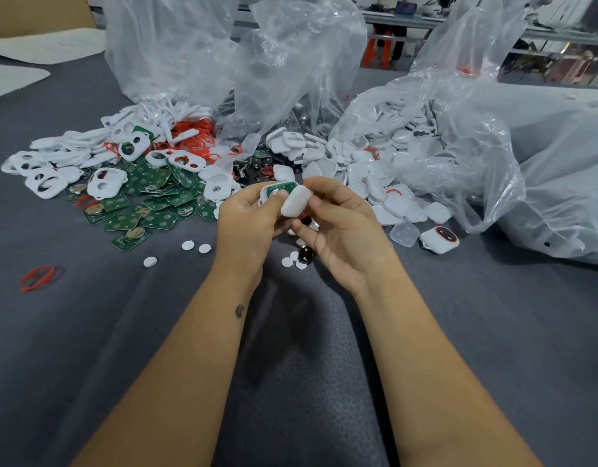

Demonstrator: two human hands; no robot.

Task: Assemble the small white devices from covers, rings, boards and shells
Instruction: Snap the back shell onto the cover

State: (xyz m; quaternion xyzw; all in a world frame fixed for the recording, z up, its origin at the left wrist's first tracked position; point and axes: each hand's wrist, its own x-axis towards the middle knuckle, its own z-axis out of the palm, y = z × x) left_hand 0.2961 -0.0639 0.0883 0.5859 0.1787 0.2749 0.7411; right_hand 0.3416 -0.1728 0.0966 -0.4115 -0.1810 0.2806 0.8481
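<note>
Your work surface is a dark grey textured table (129,332). Toward its far left lies a heap of white covers (55,170) with cut-outs, and beside them green circuit boards (149,197) spread nearer you. Red rings (196,136) pile behind the boards, against a clear plastic bag (223,62). White shells (375,170) spill from a second bag (459,129) on the far right. One assembled device (439,240) sits near them. A loose red ring (38,277) lies by the left edge; small white discs (196,246) are scattered mid-table.
</note>
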